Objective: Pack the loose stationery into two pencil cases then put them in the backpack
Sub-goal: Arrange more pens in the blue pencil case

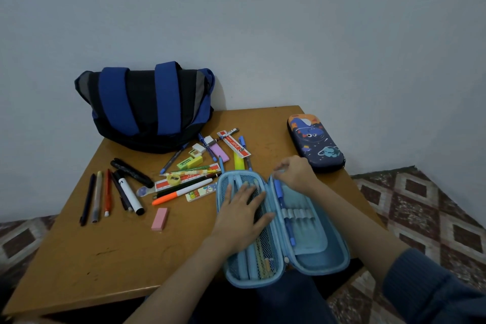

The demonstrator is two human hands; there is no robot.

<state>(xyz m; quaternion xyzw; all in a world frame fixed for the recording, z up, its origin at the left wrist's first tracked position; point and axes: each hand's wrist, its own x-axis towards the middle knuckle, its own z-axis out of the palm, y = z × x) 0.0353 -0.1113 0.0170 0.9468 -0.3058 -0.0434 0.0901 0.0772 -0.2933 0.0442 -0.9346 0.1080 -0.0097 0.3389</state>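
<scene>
A light blue pencil case (319, 255) lies open at the table's near edge. My left hand (243, 214) lies flat on its mesh half, which holds several pens. My right hand (295, 172) pinches the top of the case's centre divider, above a blue pen (285, 214) held in the elastic loops. A dark blue space-print pencil case (315, 142) lies shut at the far right. The blue and black backpack (147, 108) stands at the back left. Loose pens, markers, rulers and erasers (184, 181) are scattered across the middle.
The wooden table (105, 258) stands against a pale wall. A pink eraser (159, 219) lies apart near the middle. Several pens and a white marker (130, 194) lie in a row at the left. Patterned floor covering (420, 205) shows on both sides.
</scene>
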